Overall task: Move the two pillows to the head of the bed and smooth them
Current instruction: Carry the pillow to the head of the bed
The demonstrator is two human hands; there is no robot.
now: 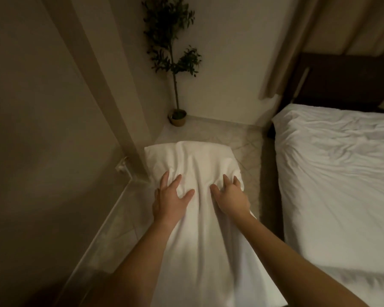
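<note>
The left hand (171, 196) and right hand (231, 199) clutch the white pillow (197, 156); it should travel level toward the headboard (341, 80) edge of the bed (330, 173).

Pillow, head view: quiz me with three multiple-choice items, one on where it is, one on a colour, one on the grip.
1. Where is the pillow?
A. lying on the mattress
B. held above the floor beside the bed
C. leaning on the plant pot

2. What colour is the headboard?
A. white
B. green
C. dark brown

3. How is the pillow held?
A. left hand and right hand both grip it
B. one hand only
C. no hand touches it

Answers: 1 B, floor tiles show past its far end; 2 C, it stands dark against the pale wall; 3 A, fingers of both hands bunch the cloth.
</note>
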